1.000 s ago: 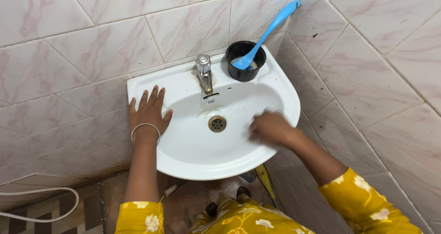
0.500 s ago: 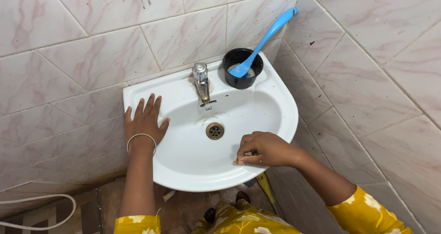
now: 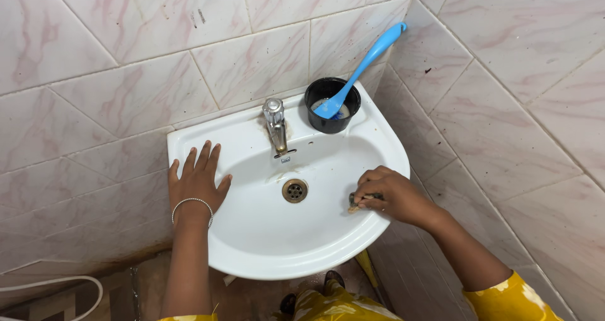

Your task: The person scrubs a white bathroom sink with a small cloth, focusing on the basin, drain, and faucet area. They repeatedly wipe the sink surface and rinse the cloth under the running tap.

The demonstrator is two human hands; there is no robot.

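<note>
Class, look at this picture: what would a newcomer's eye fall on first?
The white sink fills the middle, with the right hand pressing a small scrubber against its inner right wall. The left hand lies flat on the left rim. A bright blue brush stands in a black cup behind the tap.

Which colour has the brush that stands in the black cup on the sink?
The brush is bright blue, seen clearly in the head view.

Single head-worn view, looking steeply down from above at white corner sink (image 3: 252, 252) set in tiled wall corner. Close range: sink fills frame centre, both forearms enter from bottom edge. Facing wall; floor visible beneath sink. No second view shares scene.
</note>
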